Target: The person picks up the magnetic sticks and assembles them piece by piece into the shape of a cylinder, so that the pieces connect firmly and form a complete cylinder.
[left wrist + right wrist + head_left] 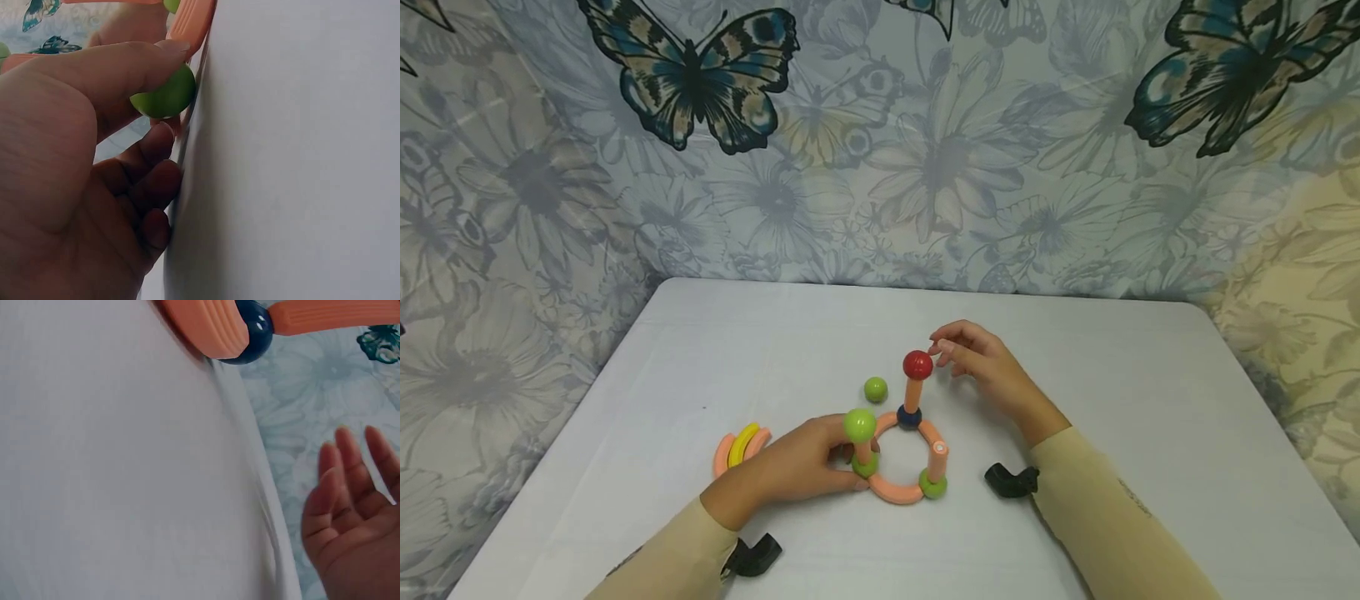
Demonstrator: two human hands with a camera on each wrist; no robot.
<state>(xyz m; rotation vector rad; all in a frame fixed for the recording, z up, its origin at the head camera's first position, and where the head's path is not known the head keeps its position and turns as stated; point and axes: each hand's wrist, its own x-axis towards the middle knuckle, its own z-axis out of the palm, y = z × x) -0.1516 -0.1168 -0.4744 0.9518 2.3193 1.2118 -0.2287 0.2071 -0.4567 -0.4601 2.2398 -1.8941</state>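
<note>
A toy ring of orange curved pieces joined by balls lies on the table, bearing three orange upright sticks. The back stick rises from a dark blue ball and carries a red ball. On the left stick sits a light green ball; the right stick has a bare top. My left hand pinches the ring's left side, its thumb beside a green joint ball in the left wrist view. Close to the red ball, my right hand holds nothing, fingers loosely bent.
Behind the ring lies a loose green ball. Left of my left forearm are a yellow curved piece and orange curved pieces side by side. Black wrist mounts stick out from both sleeves. A butterfly-patterned cloth hangs behind the white table.
</note>
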